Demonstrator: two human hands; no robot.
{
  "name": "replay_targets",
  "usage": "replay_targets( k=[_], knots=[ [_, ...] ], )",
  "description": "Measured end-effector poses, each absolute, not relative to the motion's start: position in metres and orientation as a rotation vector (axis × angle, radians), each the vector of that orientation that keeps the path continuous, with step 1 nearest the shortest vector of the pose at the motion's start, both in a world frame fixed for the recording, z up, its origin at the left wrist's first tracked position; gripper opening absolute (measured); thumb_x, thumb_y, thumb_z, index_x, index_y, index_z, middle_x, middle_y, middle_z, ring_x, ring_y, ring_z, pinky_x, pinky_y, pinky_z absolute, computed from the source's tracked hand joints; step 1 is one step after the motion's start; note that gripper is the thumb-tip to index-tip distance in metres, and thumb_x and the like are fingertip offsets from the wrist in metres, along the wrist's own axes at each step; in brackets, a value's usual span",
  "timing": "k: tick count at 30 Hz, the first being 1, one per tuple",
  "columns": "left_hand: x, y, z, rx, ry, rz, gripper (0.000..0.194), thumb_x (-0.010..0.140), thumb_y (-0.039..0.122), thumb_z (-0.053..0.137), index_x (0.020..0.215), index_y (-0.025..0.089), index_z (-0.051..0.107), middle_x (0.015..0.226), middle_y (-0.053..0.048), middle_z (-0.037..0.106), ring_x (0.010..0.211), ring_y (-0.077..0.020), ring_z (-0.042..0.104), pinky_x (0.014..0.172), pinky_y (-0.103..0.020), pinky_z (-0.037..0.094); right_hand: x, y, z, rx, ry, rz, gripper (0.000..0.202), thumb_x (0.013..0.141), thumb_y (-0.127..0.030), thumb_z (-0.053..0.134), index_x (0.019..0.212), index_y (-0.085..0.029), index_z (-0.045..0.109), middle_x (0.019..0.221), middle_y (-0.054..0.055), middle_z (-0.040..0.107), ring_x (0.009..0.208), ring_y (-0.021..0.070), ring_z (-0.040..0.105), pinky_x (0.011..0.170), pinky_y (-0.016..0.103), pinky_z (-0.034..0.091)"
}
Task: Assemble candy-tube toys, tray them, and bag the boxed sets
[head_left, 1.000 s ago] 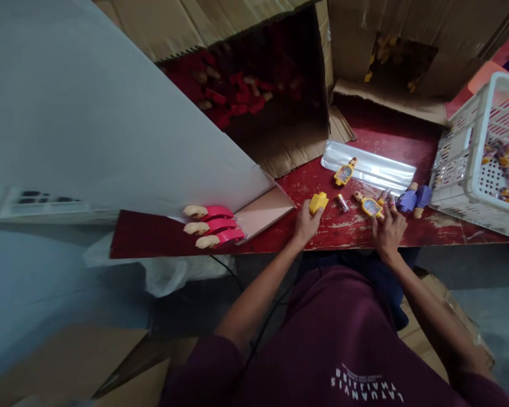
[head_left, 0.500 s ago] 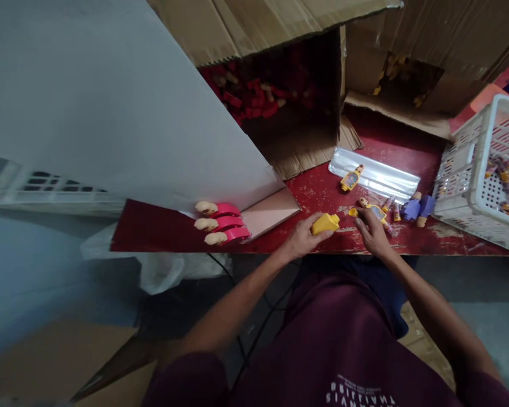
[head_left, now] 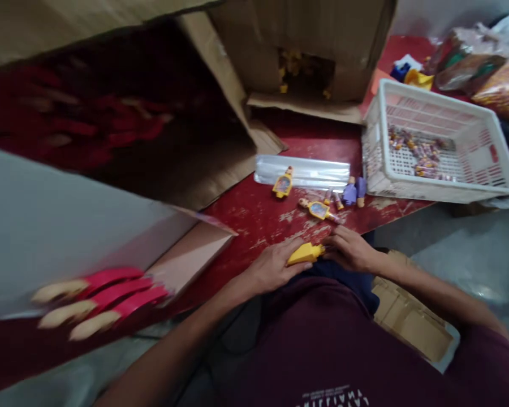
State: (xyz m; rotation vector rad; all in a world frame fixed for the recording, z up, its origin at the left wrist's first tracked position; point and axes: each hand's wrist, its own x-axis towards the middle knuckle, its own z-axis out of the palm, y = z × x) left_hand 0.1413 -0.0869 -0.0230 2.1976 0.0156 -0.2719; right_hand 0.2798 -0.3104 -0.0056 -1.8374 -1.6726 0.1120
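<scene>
left hand point(head_left: 275, 267): closed round yellow toy piece point(head_left: 305, 254), near bench point(head_left: 254, 217) edge
right hand point(head_left: 351, 250): fingertips pinching its narrow end
handling: probably light, stiff, smooth plastic; hold broad body, not nozzle

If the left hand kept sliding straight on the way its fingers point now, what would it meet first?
The left hand points right, along the table edge, and already touches the yellow toy piece. Just past that piece is the right hand, at its other end. So it would likely meet the right hand's fingertips, though depth is uncertain.
</scene>
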Motion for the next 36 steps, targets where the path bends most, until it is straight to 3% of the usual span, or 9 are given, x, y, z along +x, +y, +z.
replay_targets(
  k=[3, 9, 18, 22, 25, 27, 32, 36],
  knots=[
    [0.15, -0.098, -0.017, 2.194, -0.091, -0.347, 0.045, 0.093, 0.051, 0.061, 0.124, 0.019, 0.064, 0.109, -0.01, 0.074, 0.095, -0.0244, 0.07, 0.083, -0.034, 0.054, 0.275, -0.33, -0.004, -1.867, -1.636, 0.109, 0.019, 0.107, -0.034, 0.049, 0.116, -0.017, 0.053, 0.089, 0.007, 0.062, 0.076, 0.0172, 0.056, 0.066, 0.028, 0.049],
    [0.168, -0.118, 0.005, 2.303, -0.253, -0.496, 0.029, 0.095, 0.042, 0.06, 0.113, 0.019, 0.061, 0.108, -0.008, 0.07, 0.098, -0.0239, 0.067, 0.084, -0.035, 0.051, 0.273, -0.356, -0.002, -1.918, -1.61, 0.146, 0.02, 0.106, -0.031, 0.049, 0.119, -0.016, 0.054, 0.088, 0.007, 0.062, 0.074, 0.0177, 0.056, 0.064, 0.028, 0.048],
    [0.178, -0.132, 0.006, 2.29, -0.371, -0.462, 0.024, 0.095, 0.04, 0.059, 0.11, 0.021, 0.06, 0.101, -0.004, 0.069, 0.088, -0.0191, 0.065, 0.074, -0.029, 0.048, 0.271, -0.377, 0.015, -1.945, -1.485, 0.288, 0.022, 0.105, -0.032, 0.052, 0.116, -0.015, 0.059, 0.091, 0.009, 0.068, 0.077, 0.0173, 0.061, 0.066, 0.028, 0.049],
    [0.179, -0.14, 0.007, 2.559, -0.505, -0.405, 0.032, 0.094, 0.031, 0.055, 0.124, 0.02, 0.06, 0.11, -0.009, 0.067, 0.092, -0.0228, 0.065, 0.072, -0.031, 0.049, 0.272, -0.377, 0.018, -1.956, -1.047, 0.76, 0.036, 0.103, -0.049, 0.052, 0.103, -0.015, 0.065, 0.088, 0.007, 0.069, 0.071, 0.0145, 0.06, 0.063, 0.027, 0.046],
    [0.182, -0.144, 0.005, 2.674, -0.612, -0.384, 0.036, 0.093, 0.026, 0.054, 0.128, 0.019, 0.061, 0.114, -0.012, 0.066, 0.097, -0.0256, 0.065, 0.074, -0.032, 0.05, 0.274, -0.375, 0.017, -1.871, -0.64, 1.217, 0.054, 0.099, -0.065, 0.049, 0.087, -0.015, 0.064, 0.07, 0.001, 0.061, 0.054, 0.0092, 0.046, 0.052, 0.023, 0.037],
    [0.185, -0.144, 0.003, 2.642, -0.596, -0.424, 0.035, 0.092, 0.027, 0.056, 0.126, 0.019, 0.062, 0.114, -0.012, 0.067, 0.099, -0.0259, 0.065, 0.076, -0.033, 0.05, 0.275, -0.376, 0.017, -1.833, -0.583, 1.307, 0.059, 0.099, -0.068, 0.044, 0.084, -0.015, 0.063, 0.066, -0.001, 0.058, 0.051, 0.0085, 0.042, 0.05, 0.023, 0.035],
    [0.192, -0.135, 0.002, 2.137, -0.292, -0.593, 0.034, 0.091, 0.045, 0.062, 0.113, 0.018, 0.064, 0.103, -0.007, 0.071, 0.092, -0.0221, 0.066, 0.078, -0.031, 0.05, 0.28, -0.384, 0.018, -2.091, -1.252, 0.576, 0.039, 0.103, -0.051, 0.051, 0.112, -0.017, 0.069, 0.087, 0.008, 0.067, 0.076, 0.0176, 0.059, 0.066, 0.03, 0.047],
    [0.193, -0.134, 0.012, 1.797, -0.296, -0.742, 0.037, 0.09, 0.051, 0.061, 0.104, 0.017, 0.063, 0.091, -0.004, 0.068, 0.079, -0.0178, 0.063, 0.069, -0.027, 0.048, 0.276, -0.392, 0.019, -2.061, -1.563, 0.371, 0.03, 0.105, -0.039, 0.049, 0.115, -0.02, 0.071, 0.071, 0.004, 0.059, 0.065, 0.0158, 0.053, 0.06, 0.029, 0.045]
  ],
)
